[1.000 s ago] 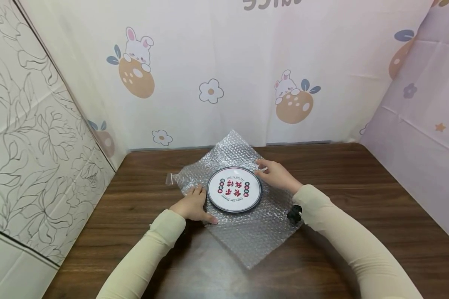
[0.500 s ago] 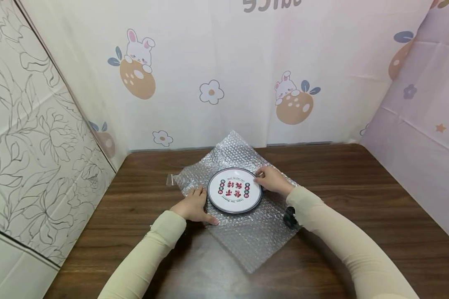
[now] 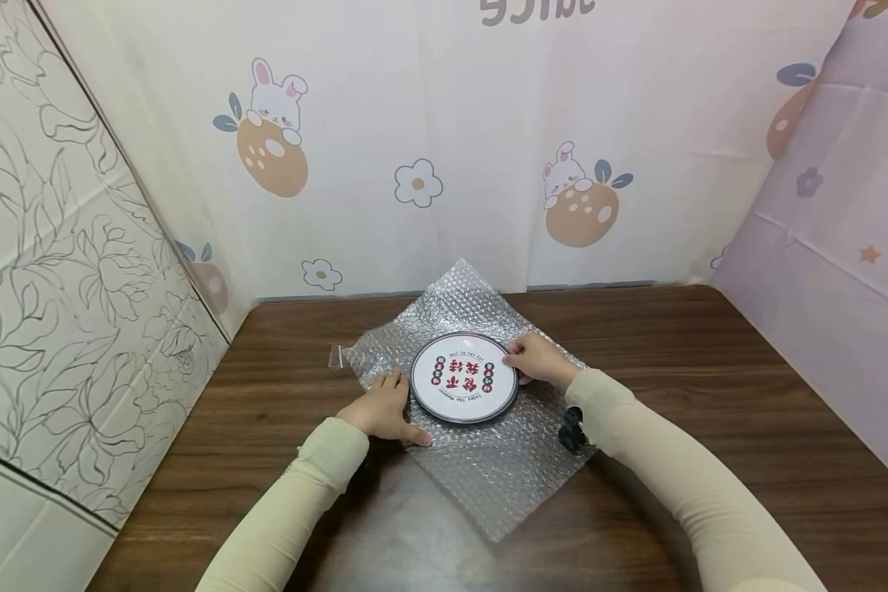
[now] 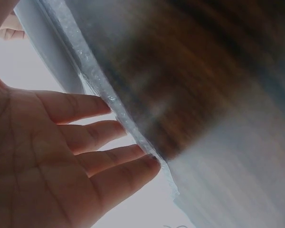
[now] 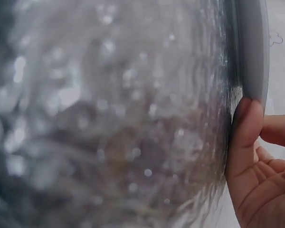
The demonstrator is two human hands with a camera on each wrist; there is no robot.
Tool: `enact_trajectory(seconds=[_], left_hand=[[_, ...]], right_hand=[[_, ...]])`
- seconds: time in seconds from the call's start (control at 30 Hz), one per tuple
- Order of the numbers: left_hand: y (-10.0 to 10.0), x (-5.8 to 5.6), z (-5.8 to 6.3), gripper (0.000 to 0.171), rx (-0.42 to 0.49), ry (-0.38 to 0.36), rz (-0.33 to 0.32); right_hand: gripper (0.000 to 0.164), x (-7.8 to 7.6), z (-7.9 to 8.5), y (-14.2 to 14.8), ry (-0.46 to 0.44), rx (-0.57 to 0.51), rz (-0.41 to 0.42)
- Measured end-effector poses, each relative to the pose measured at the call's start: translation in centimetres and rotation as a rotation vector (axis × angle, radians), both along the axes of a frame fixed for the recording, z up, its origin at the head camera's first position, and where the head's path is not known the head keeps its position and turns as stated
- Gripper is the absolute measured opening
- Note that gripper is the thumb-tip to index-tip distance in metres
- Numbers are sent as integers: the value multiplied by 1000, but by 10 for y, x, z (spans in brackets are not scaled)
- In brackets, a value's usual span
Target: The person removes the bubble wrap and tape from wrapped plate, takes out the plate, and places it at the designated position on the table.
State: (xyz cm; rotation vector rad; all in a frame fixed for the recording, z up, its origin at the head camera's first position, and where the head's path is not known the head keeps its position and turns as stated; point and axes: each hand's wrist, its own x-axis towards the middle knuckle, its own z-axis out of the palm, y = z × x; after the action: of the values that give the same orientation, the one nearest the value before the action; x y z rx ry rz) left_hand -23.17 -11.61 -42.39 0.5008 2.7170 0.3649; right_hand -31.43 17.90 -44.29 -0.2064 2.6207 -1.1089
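A round white plate [image 3: 464,403] with a dark blue rim and red and green lettering lies on a sheet of bubble wrap [image 3: 488,477]. At the plate's right edge, my right hand [image 3: 543,362] pinches the rim between thumb and fingers. The right wrist view shows this hand [image 5: 266,180] low on the plate's side [image 5: 254,52], one digit under the rim. My left hand [image 3: 380,407] rests on the wrap just left of the plate, fingers spread. Seen from the left wrist, that hand's straight fingers [image 4: 126,183] touch the wrap's edge [image 4: 107,92].
All of this is on a brown wooden table [image 3: 673,345]. A small clear plastic flap [image 3: 336,357] sticks out at the wrap's left corner. Behind the table hangs a pale curtain [image 3: 474,107] with rabbits. Floral tiles [image 3: 81,205] line the left side.
My right hand has come slightly down and inward from beside the plate's upper right and now pinches its rim. My left hand has stayed in place.
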Motion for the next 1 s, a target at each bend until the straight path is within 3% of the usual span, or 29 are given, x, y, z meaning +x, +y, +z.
enact_trajectory(seconds=[0.17, 0.37, 0.53, 0.8, 1.0], left_hand=[[-1, 2, 0, 117, -3, -17, 5], [-2, 3, 0, 117, -10, -31, 16], [-1, 1, 1, 118, -2, -26, 11], [-1, 1, 7, 116, -16, -34, 16], [1, 3, 4, 116, -7, -42, 21]], right_hand=[[13, 3, -2, 0, -53, -97, -29], [18, 6, 4, 8, -38, -176, -50], [28, 9, 25, 27, 9, -216, -99], [36, 18, 60, 73, 88, -158, -174], [43, 26, 69, 116, 125, -102, -263]])
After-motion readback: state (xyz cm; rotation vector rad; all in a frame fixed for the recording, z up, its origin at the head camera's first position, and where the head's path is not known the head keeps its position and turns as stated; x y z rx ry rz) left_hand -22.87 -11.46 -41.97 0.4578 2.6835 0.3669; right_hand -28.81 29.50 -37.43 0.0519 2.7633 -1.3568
